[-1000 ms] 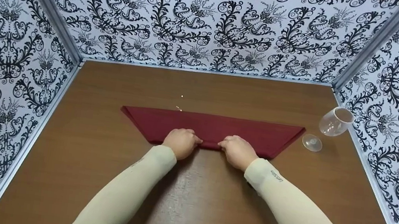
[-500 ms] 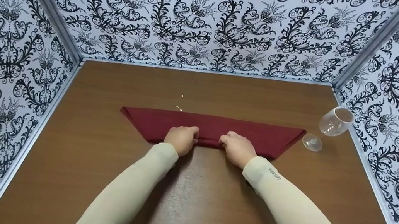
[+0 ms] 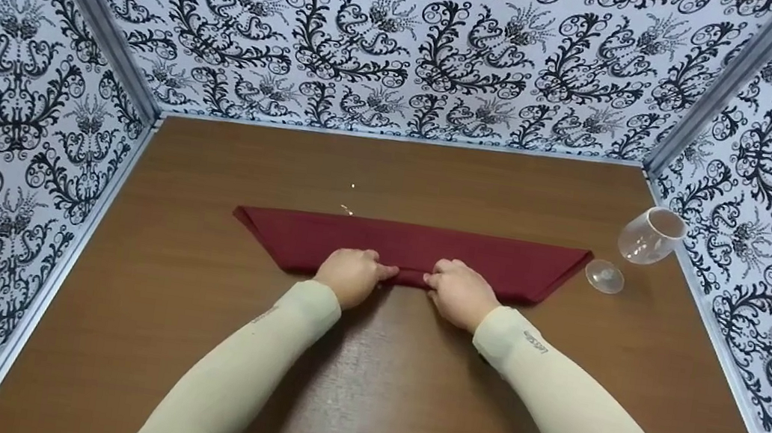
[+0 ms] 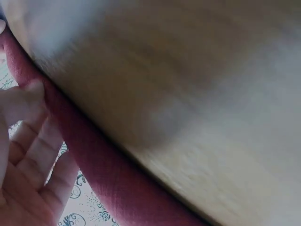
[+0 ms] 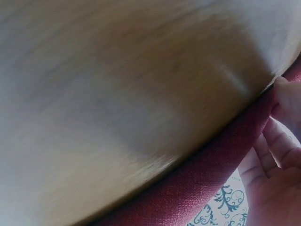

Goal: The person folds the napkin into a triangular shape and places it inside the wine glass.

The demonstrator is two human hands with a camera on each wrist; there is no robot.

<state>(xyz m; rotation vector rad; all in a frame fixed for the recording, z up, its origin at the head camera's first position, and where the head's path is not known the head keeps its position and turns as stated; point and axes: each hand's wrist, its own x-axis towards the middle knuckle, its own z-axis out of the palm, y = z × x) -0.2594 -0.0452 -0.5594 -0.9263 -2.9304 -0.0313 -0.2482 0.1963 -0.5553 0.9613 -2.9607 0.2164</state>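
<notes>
A dark red cloth napkin (image 3: pixel 412 244) lies across the middle of the table, folded into a wide trapezoid with its long edge at the far side. Its near edge forms a thick roll. My left hand (image 3: pixel 350 277) grips that roll just left of its middle, and my right hand (image 3: pixel 459 295) grips it just right of the middle. A short stretch of the roll shows between them. Thumb and fingers meet the red cloth (image 4: pixel 101 162) in the left wrist view. The right wrist view likewise has the thumb on the roll's near side, fingers beyond it.
A clear wine glass (image 3: pixel 649 238) stands upright at the right, its foot close to the napkin's right corner. Patterned panels (image 3: pixel 381 35) wall the wooden table (image 3: pixel 363 379) at the back and both sides. Small pale specks (image 3: pixel 347 209) lie just beyond the napkin.
Both hands lifted slightly and shifted their fingers on the near edge, then came down again. The rolled edge sits marginally farther away. The glass has not moved.
</notes>
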